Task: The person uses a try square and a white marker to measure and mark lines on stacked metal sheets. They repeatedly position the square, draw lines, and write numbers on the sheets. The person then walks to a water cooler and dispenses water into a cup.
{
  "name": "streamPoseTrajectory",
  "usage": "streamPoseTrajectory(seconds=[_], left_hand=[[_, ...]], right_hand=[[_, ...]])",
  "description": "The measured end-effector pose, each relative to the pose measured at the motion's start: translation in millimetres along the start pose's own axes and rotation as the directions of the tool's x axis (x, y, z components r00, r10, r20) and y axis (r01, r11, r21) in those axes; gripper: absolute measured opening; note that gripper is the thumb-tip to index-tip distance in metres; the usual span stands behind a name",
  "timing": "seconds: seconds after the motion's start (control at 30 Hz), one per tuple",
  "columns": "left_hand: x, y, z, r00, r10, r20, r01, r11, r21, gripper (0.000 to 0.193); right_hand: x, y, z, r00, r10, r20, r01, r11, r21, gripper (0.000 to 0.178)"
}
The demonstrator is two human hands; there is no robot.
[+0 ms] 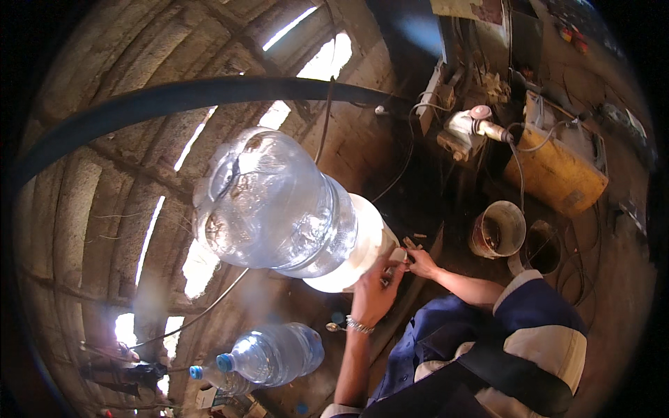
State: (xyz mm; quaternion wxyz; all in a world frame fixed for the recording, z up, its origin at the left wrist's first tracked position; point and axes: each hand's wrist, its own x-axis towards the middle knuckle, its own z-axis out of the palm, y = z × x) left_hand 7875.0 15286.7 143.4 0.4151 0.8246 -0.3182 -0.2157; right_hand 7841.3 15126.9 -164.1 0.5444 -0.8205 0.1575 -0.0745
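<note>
A large clear water jug (272, 202) stands on a white base (341, 268), its domed, dented end nearest to me. My left hand (376, 291), with a metal bracelet (359, 324) at its wrist, is at the base's near side. Its fingers are closed around a small white part (398, 256) there, which looks like a tap. Right beside it, the fingers of my right hand (422, 265) are bent and pressed together. What they pinch, if anything, is too small to make out.
Two clear bottles with blue caps (272, 355) are at the lower left. To the right stand a dirty bucket (499, 230), a yellow metal box (557, 171) and a pipe fitting (477, 125) with a hose. A dark curved pipe (230, 90) crosses the slatted wall. Cables hang about.
</note>
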Motion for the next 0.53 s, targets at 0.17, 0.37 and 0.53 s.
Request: streamPoseTrajectory(seconds=[0.17,0.37,0.53], left_hand=[[-12,94,-100,0.749,0.427,-0.507,-0.374,0.904,0.208,0.026],[22,114,-186,0.4,0.715,-0.574,-0.398,0.699,0.594,0.029],[65,91,-215,0.478,0.698,-0.533,-0.243,0.688,0.683,0.046]], right_hand=[[-14,-14,-26,0.991,-0.086,-0.099,0.087,0.996,0.004,0.063],[-46,-83,-97,0.997,-0.062,-0.038,0.063,0.998,0.011,0.058],[-99,-147,-156,0.975,-0.186,-0.123,0.178,0.981,-0.079,0.061]])
